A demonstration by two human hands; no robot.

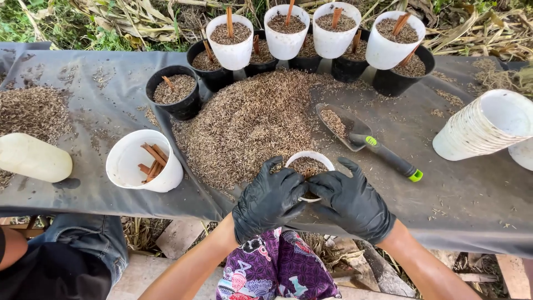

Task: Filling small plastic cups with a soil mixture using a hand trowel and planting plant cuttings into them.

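Both hands are on it: left hand (268, 201) and right hand (350, 201), black-gloved, wrapped around a small white pot (309, 165) at the table's (472, 205) near edge, husk filling already near its rim. Behind it, the big husk pile (250, 119) and a trowel (366, 142). Nine filled pots (233, 41) with sticks stand at the back; the stack of empty pots (488, 125) and a tub of sticks (143, 161) suggest plenty remains.

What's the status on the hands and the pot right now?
Left hand and right hand, black gloves, both clasped round small white pot of husk mix. Pot at husk pile edge. Trowel lying right, clear.
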